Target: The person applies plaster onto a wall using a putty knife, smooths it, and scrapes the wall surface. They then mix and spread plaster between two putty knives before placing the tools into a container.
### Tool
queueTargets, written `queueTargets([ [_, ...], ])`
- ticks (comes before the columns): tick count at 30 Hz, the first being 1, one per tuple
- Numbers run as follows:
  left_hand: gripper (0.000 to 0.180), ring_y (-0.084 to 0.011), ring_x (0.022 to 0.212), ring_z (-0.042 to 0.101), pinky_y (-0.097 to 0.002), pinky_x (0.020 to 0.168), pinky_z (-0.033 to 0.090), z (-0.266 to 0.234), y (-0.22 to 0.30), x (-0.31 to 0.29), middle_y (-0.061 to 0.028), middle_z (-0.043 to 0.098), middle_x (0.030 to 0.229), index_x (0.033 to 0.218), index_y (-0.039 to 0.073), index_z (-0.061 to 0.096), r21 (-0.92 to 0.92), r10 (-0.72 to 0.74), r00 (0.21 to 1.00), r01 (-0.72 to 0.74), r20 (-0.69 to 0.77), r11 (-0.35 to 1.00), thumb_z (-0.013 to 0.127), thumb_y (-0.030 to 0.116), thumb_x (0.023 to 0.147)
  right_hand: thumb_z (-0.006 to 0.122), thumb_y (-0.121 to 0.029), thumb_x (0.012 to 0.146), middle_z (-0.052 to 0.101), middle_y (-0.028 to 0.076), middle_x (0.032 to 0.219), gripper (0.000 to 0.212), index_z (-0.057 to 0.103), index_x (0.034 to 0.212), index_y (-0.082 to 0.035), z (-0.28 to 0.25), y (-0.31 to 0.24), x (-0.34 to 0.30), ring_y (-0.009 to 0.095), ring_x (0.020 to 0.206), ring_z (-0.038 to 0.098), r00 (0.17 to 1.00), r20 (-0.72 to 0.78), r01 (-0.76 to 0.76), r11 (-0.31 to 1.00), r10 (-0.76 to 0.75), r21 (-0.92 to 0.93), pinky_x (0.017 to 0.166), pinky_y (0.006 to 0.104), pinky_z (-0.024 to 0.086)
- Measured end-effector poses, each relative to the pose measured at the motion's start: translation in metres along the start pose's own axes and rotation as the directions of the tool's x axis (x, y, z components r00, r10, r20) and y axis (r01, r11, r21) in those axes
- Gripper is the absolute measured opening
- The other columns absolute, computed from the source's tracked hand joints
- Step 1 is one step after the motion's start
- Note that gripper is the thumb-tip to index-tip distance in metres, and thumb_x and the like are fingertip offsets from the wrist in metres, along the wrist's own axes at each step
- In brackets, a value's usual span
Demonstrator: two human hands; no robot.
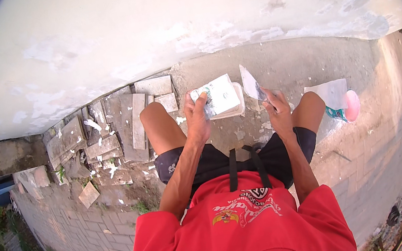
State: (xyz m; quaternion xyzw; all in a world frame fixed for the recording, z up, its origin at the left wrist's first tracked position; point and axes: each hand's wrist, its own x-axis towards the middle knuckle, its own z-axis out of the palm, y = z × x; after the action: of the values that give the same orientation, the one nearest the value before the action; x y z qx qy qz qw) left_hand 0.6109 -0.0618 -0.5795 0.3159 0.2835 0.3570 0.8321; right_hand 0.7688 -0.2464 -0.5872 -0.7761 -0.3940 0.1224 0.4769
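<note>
Between left fingers (189, 104): white slab (222, 97), gripped. Between right fingers (271, 98): scraper (251, 83), held apart. Step, seemingly: scraper work; next needs steady slab.

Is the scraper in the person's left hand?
No, the right hand holds the scraper; the left hand holds something flat and white.

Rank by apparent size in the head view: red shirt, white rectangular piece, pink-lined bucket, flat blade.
1. Red shirt, clearly largest, though nearest the camera.
2. White rectangular piece, in the left hand.
3. Unranked: pink-lined bucket and flat blade look close; blade longer, bucket broader.
</note>
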Motion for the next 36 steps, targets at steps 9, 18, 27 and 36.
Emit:
queueTargets([
  [9,0.027,-0.0105,0.094,0.057,-0.0294,0.085,0.049,-0.01,-0.006,-0.001,-0.005,0.059,0.103,0.116,0.004,0.047,0.08,0.038,0.999,-0.037,-0.009,0.996,0.061,0.014,0.095,0.06,0.001,0.088,0.059,0.011,0.104,0.047,0.059,0.134,-0.01,-0.003,0.024,-0.006,0.023,0.094,0.056,0.99,0.069,-0.114,0.982,0.125,-0.151,0.084,0.0307,0.044],
  [18,0.029,-0.0106,0.09,0.051,-0.0281,0.082,0.046,-0.006,0.006,0.0,-0.0075,0.056,0.102,0.118,-0.001,0.045,0.47,0.195,0.981,-0.168,-0.01,0.867,0.057,0.016,0.098,0.062,-0.005,0.086,0.053,0.01,0.094,0.053,0.057,0.137,-0.019,-0.048,-0.078,0.005,0.027,0.084,0.059,0.969,0.239,0.057,0.894,0.058,-0.445,0.066,0.0364,0.048],
  [27,0.028,-0.0118,0.087,0.049,-0.0284,0.079,0.045,-0.001,-0.006,0.004,-0.0082,0.054,0.098,0.118,-0.002,0.042,0.571,0.323,0.946,-0.271,0.012,0.775,0.053,0.018,0.101,0.063,-0.003,0.079,0.049,0.013,0.096,0.055,0.061,0.131,-0.02,-0.029,-0.087,0.016,0.03,0.087,0.061,0.928,0.372,0.275,0.683,-0.006,-0.677,0.062,0.0399,0.053],
  [36,0.033,-0.0117,0.088,0.05,-0.0288,0.077,0.045,-0.038,0.04,0.024,-0.0096,0.056,0.099,0.121,-0.003,0.043,0.625,0.446,0.895,-0.333,-0.026,0.706,0.054,0.021,0.101,0.063,-0.016,0.09,0.056,0.005,0.085,0.044,0.058,0.133,-0.012,-0.016,0.004,0.012,0.018,0.07,0.061,0.697,0.443,-0.683,0.71,0.564,0.172,0.054,0.0323,0.049],
])
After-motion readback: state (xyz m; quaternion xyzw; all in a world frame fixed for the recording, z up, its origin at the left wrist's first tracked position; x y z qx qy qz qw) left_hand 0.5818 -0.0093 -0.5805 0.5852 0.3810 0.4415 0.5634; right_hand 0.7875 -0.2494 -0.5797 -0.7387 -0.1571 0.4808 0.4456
